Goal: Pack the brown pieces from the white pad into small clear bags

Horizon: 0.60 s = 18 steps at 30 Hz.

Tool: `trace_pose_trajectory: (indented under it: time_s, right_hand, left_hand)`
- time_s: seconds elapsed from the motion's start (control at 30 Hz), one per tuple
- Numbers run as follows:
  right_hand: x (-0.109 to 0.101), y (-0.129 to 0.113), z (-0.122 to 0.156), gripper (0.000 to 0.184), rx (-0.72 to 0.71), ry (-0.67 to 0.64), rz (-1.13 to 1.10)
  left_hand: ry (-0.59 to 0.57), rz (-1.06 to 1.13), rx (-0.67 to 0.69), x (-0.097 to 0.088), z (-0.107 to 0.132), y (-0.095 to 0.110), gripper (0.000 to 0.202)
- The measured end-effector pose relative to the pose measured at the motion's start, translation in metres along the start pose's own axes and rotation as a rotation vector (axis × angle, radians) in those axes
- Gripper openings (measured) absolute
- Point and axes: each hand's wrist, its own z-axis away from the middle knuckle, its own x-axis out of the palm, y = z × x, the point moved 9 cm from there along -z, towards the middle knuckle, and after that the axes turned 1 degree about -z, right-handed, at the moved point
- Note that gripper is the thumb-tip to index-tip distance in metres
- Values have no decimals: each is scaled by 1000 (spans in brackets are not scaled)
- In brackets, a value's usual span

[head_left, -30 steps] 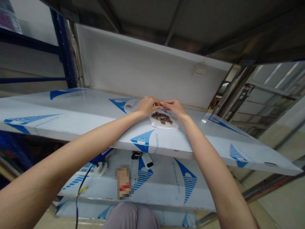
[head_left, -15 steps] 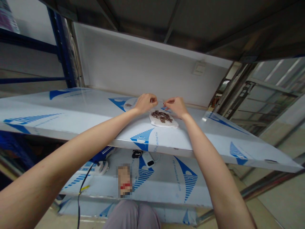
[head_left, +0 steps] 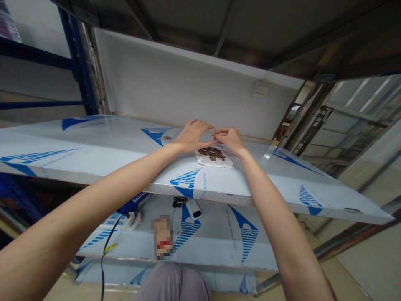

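Note:
A small heap of dark brown pieces lies on a white, soft-looking pad or pouch on the film-covered shelf. Just behind the heap, my left hand has its thumb and fingers apart, with nothing visible gripped between them. My right hand faces it from the right, thumb and index finger pinched together. A tiny shiny bit shows at that pinch, too small to name. The two hands' fingertips are close together; whether they touch I cannot tell.
A round transparent item lies left of my left hand. On the lower shelf are a white device, a small black item, a power strip with a black cable, and a blurred-out object. A dark shelf hangs overhead.
My left hand's fingers have opened from a curled pinch and shifted right, towards my right hand. The right hand stays pinched in nearly the same place.

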Motion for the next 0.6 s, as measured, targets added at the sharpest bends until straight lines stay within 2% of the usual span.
trace_pose_trajectory:
  time_s: [0.07, 0.2, 0.33, 0.47, 0.6]
  right_hand:
    - [0, 2, -1, 6, 8, 6, -22]
    - [-2, 3, -1, 5, 27, 25, -57]
    - [-2, 1, 0, 4, 37, 51, -74]
    - [-3, -2, 1, 4, 31, 55, -42]
    - [-9, 0, 0, 22, 40, 48, 1]
  left_hand:
    - [17, -55, 28, 1, 0, 1, 54]
    - [50, -128, 53, 2, 0, 2, 52]
    - [53, -159, 51, 5, -2, 5, 62]
    - [60, -147, 13, 6, -3, 4, 56]
    - [109, -63, -29, -1, -3, -3, 48]
